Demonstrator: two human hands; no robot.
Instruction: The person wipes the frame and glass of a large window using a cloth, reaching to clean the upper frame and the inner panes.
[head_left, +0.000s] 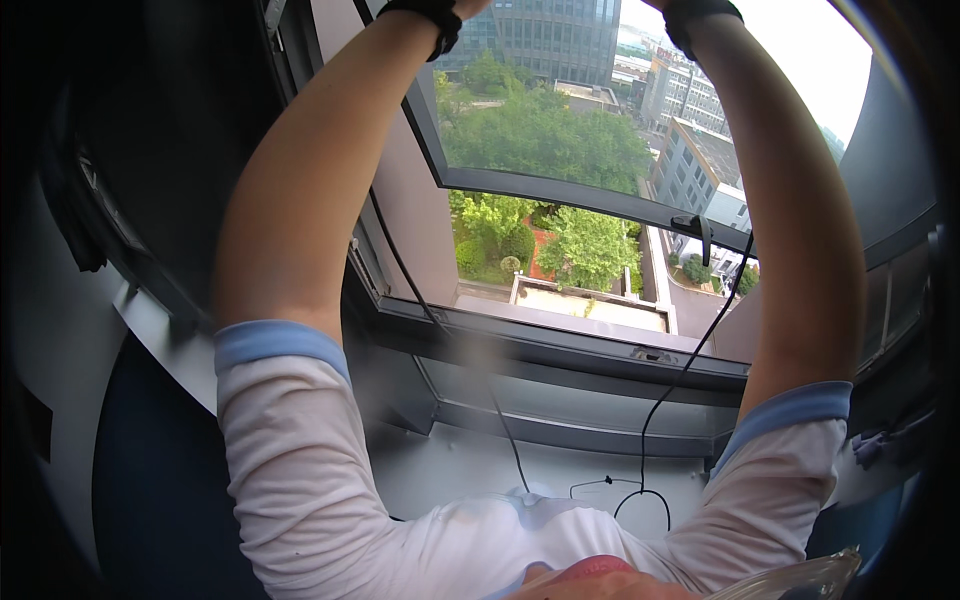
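Both my arms reach up in front of a window, with black bands at the wrists. Just the base of my left hand (471, 7) shows at the top edge, past its black wristband (442, 26). An even smaller sliver of my right hand (657, 3) appears beyond the other wristband (686, 22). The fingers of both are cut off by the frame, so what they touch is hidden. Before me the grey-framed window sash (555, 196) is tilted outward, leaving a gap above the sill frame (525, 330). A dark window handle (701, 232) sits on the sash's lower rail.
A black cable (397, 251) runs down at the left, and another cable (694, 352) hangs at the right, ending in loops over a white surface (450, 457). Outside, far below, are trees (585, 247) and buildings (697, 161). Clear plastic eyewear (802, 577) shows at the bottom right.
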